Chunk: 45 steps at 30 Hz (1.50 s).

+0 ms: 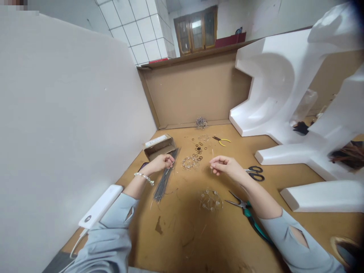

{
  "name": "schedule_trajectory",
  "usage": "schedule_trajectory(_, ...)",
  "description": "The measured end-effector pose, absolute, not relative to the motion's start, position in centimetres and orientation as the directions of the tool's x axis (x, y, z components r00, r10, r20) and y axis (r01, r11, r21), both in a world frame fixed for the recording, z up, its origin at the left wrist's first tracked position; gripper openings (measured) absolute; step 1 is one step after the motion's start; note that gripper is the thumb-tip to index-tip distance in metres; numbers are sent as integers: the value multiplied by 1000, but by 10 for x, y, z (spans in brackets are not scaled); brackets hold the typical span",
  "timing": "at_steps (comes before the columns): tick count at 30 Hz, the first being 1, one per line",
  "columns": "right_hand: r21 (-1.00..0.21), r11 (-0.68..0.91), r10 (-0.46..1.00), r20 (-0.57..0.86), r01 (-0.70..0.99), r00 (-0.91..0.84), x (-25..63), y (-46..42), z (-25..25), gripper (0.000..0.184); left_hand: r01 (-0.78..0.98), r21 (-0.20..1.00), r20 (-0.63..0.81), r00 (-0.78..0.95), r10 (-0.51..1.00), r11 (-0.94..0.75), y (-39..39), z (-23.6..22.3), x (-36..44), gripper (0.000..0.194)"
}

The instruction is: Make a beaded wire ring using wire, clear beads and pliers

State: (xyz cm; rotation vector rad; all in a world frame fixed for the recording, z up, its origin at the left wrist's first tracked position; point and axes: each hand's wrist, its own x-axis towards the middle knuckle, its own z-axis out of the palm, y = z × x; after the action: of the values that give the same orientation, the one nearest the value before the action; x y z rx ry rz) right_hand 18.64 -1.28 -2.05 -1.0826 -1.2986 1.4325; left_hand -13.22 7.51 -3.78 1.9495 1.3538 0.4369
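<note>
My left hand (164, 162), with a beaded bracelet on the wrist, is over the upper part of a bundle of thin grey wires (162, 185). Its thumb and fingertips are pinched on a thin wire (171, 165). To the right, my right hand (223, 165) is closed on a short, pale, thin strand (212, 152) that sticks up above the fingers. Between the hands lies a ring of wire with clear beads (190, 163). A second beaded wire ring (211, 200) rests nearer to me.
Small dark rings (199, 149) lie beyond the hands, with yellow-handled pliers (222, 141) and a wire clump (201, 122). Scissors (256, 173) and green-handled pliers (250, 218) are by my right arm. An open cardboard box (160, 146), a white power bank (101, 206) and white foam (284, 151) flank the table.
</note>
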Motion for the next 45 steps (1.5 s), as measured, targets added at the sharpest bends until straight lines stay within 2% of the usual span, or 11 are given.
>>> schedule_trajectory(11,-997,-69,966,-60,-28,-250,184,-11,-25,24,649,751,-187,382,905,-119,67,-40,-136,11)
schedule_trajectory(19,-998,-67,959,-64,1,-276,185,-11,-26,23,541,840,-241,432,869,-36,67,-47,-137,19)
schedule_trajectory(27,-995,-94,949,-100,34,-299,185,-12,-27,22,553,832,-276,469,839,-36,65,-47,-134,17)
schedule_trajectory(34,-995,-80,943,-96,62,-319,185,-11,-30,21,668,741,-261,382,887,-70,63,-45,-140,26)
schedule_trajectory(38,-993,-85,942,-106,79,-320,186,-10,-31,20,771,628,-198,292,935,-108,57,-44,-133,22)
schedule_trajectory(42,-994,-85,944,-104,75,-314,186,-10,-32,20,846,510,-222,302,927,-153,36,-40,-115,24)
schedule_trajectory(45,-994,-87,947,-104,71,-304,186,-9,-32,20,909,381,-151,239,959,-166,26,-39,-106,24)
